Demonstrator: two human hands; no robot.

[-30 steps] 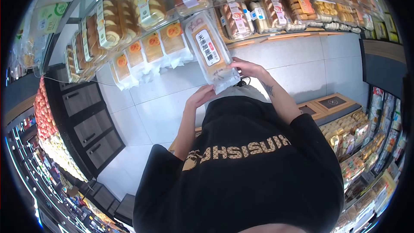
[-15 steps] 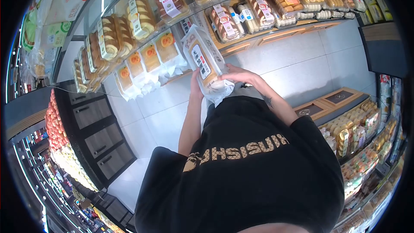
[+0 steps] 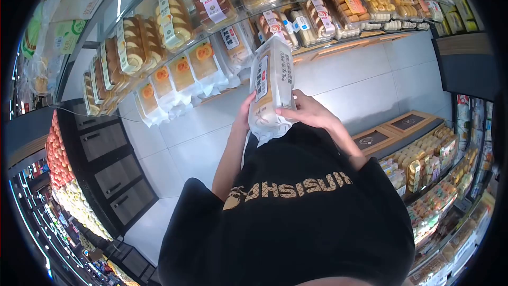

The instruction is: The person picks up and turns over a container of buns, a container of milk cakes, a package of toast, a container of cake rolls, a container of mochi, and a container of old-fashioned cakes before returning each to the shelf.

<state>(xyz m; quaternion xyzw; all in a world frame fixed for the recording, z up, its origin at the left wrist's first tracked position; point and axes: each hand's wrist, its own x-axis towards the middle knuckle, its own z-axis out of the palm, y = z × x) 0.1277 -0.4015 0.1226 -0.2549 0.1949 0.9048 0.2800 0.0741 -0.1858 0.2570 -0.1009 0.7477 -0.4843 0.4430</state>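
A white, partly clear bag of bread (image 3: 272, 82) with black lettering is held upright in front of my chest, between both hands. My left hand (image 3: 244, 111) grips its left edge near the lower end. From the right, my right hand (image 3: 312, 110) holds the lower part, its thumb on the front face. Just beyond the bag, a similar wrapped loaf (image 3: 233, 45) stands on the shelf. To its left is a row of bagged loaves (image 3: 203, 59) with round orange marks.
An upper glass shelf (image 3: 185, 39) carries boxed rolls (image 3: 172, 21). Boxed pastries (image 3: 352, 9) fill the shelf at the back right. Dark cabinets (image 3: 114, 164) stand at the left. A wooden-edged display (image 3: 389, 130) with packaged baked goods is at the right, on a tiled floor (image 3: 185, 151).
The bag has moved right and closer to my body, and it has turned to show more of its side. Both hands moved with it, and the wrapped loaf behind is more exposed.
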